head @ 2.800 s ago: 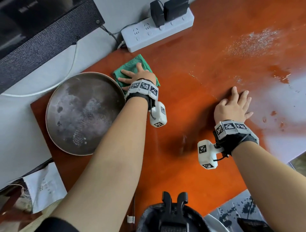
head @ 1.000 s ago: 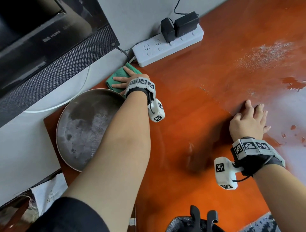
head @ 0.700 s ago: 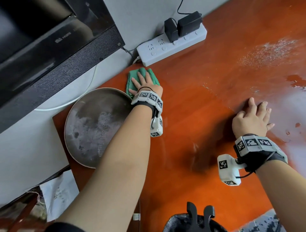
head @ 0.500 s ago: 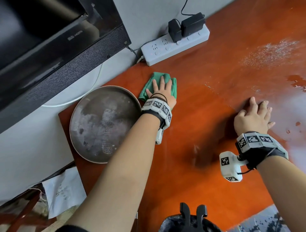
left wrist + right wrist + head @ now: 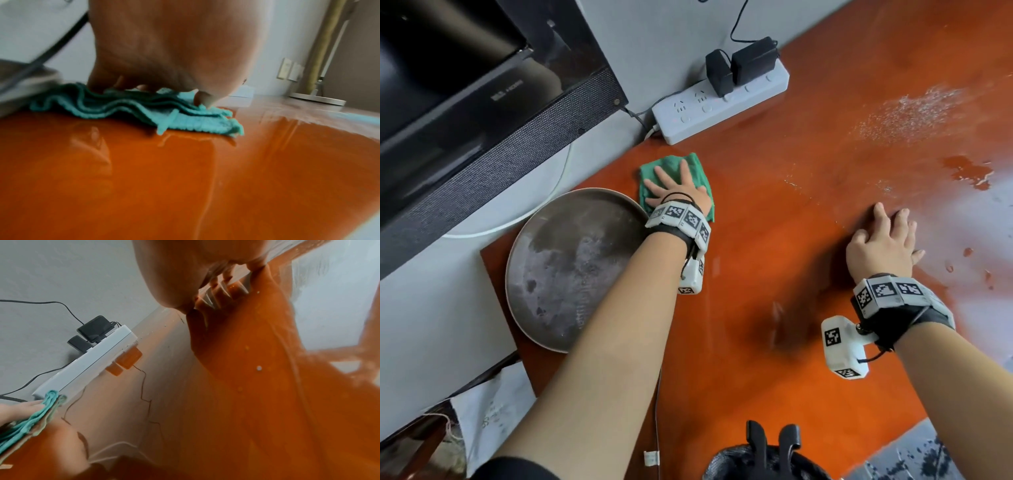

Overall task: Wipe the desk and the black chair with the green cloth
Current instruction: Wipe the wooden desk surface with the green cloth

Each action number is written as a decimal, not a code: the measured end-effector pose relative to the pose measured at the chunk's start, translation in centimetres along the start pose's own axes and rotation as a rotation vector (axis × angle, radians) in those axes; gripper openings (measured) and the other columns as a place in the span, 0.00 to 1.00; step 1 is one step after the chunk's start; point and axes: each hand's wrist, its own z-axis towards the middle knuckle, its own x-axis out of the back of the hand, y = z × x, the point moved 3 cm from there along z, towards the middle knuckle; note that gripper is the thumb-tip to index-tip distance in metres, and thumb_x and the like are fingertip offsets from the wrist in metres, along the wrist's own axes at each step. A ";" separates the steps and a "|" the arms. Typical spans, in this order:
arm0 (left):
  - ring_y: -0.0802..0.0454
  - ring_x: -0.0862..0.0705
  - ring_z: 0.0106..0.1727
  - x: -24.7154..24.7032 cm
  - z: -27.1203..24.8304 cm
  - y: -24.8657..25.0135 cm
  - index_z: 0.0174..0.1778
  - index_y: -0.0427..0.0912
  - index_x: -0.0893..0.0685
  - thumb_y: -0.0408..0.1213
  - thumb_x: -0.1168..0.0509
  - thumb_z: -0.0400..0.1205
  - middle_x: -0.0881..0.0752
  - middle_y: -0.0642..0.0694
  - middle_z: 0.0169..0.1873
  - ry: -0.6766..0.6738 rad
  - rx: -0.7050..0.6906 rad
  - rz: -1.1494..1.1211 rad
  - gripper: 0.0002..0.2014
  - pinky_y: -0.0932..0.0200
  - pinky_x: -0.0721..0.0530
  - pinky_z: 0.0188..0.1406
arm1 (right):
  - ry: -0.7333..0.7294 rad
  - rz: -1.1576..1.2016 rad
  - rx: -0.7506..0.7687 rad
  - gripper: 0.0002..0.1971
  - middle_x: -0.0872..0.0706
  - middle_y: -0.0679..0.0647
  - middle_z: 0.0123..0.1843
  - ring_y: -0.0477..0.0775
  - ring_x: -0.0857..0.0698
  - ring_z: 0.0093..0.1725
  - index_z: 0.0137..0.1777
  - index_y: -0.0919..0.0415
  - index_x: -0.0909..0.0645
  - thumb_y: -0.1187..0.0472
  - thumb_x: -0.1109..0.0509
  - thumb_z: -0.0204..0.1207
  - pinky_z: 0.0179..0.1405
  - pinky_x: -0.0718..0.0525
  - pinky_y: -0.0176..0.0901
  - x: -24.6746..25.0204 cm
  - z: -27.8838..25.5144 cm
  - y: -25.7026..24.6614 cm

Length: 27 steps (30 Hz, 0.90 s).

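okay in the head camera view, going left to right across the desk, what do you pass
Round metal tray → green cloth under the left hand → white power strip → right hand flat on the desk → wet patch.

We note a grey wall (image 5: 661, 41) behind, with a black screen (image 5: 465, 85) standing against it at left. A white power strip (image 5: 722, 106) lies along the wall's foot, two black adapters (image 5: 739, 70) plugged in. In the left wrist view, pale wall plates (image 5: 290, 71) sit beside a beige curtain (image 5: 322, 48).
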 end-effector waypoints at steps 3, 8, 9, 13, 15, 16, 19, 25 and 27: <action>0.27 0.65 0.80 0.6 0.9 0.8 0.82 0.57 0.65 0.51 0.53 0.87 0.68 0.36 0.81 -0.004 0.085 -0.041 0.32 0.25 0.54 0.74 | 0.000 0.004 0.004 0.28 0.53 0.53 0.86 0.56 0.55 0.84 0.82 0.46 0.45 0.57 0.48 0.82 0.81 0.58 0.64 0.0 0.1 0.0; 0.25 0.65 0.79 0.9 0.6 2.7 0.82 0.57 0.66 0.50 0.53 0.87 0.69 0.34 0.80 -0.018 0.027 0.000 0.32 0.22 0.53 0.73 | 0.004 0.012 0.003 0.28 0.52 0.53 0.86 0.56 0.54 0.84 0.82 0.46 0.43 0.57 0.47 0.81 0.81 0.58 0.62 0.2 0.3 0.2; 0.25 0.65 0.79 0.8 0.3 3.0 0.82 0.57 0.65 0.50 0.52 0.87 0.68 0.35 0.80 -0.016 -0.014 0.014 0.32 0.23 0.54 0.73 | 0.007 0.011 0.004 0.28 0.52 0.53 0.86 0.56 0.53 0.84 0.82 0.46 0.43 0.57 0.46 0.81 0.81 0.57 0.62 0.2 0.3 0.2; 0.29 0.65 0.80 -0.2 -1.6 4.8 0.82 0.58 0.63 0.46 0.52 0.87 0.66 0.39 0.82 -0.012 -0.332 0.125 0.31 0.27 0.56 0.77 | 0.004 -0.001 0.020 0.29 0.51 0.53 0.86 0.56 0.52 0.84 0.81 0.45 0.42 0.56 0.46 0.80 0.81 0.56 0.60 0.5 0.2 0.4; 0.30 0.64 0.81 -0.8 -2.8 5.8 0.82 0.60 0.63 0.46 0.51 0.87 0.65 0.41 0.82 -0.030 -0.531 0.242 0.32 0.28 0.55 0.77 | -0.001 -0.004 0.023 0.29 0.51 0.52 0.86 0.56 0.52 0.84 0.81 0.45 0.42 0.56 0.46 0.80 0.82 0.55 0.59 0.7 0.1 0.4; 0.31 0.63 0.81 -1.2 -3.4 6.1 0.82 0.60 0.63 0.46 0.51 0.87 0.65 0.42 0.82 -0.038 -0.621 0.300 0.32 0.28 0.54 0.77 | -0.006 -0.009 0.025 0.29 0.51 0.52 0.86 0.56 0.52 0.84 0.81 0.45 0.42 0.56 0.46 0.80 0.82 0.54 0.59 0.8 0.1 0.4; 0.33 0.61 0.82 -2.6 -5.1 5.9 0.82 0.62 0.63 0.45 0.51 0.87 0.63 0.45 0.83 -0.012 -0.830 0.449 0.32 0.30 0.52 0.78 | -0.021 -0.028 0.035 0.29 0.51 0.51 0.86 0.55 0.52 0.84 0.82 0.44 0.42 0.56 0.46 0.80 0.82 0.52 0.59 1.2 0.1 0.5; 0.33 0.64 0.81 -5.2 -7.0 2.9 0.80 0.61 0.67 0.47 0.54 0.88 0.67 0.43 0.82 0.004 -0.874 0.538 0.31 0.31 0.54 0.78 | -0.015 -0.063 0.057 0.28 0.50 0.49 0.85 0.55 0.50 0.84 0.81 0.43 0.42 0.56 0.46 0.80 0.81 0.46 0.60 1.4 -0.1 0.7; 0.31 0.64 0.81 -5.1 -7.1 2.3 0.81 0.60 0.67 0.48 0.54 0.88 0.67 0.40 0.82 0.027 -0.709 0.425 0.31 0.31 0.55 0.78 | -0.020 -0.063 0.059 0.28 0.49 0.49 0.85 0.55 0.49 0.83 0.81 0.43 0.41 0.55 0.46 0.80 0.79 0.43 0.61 1.5 0.2 0.7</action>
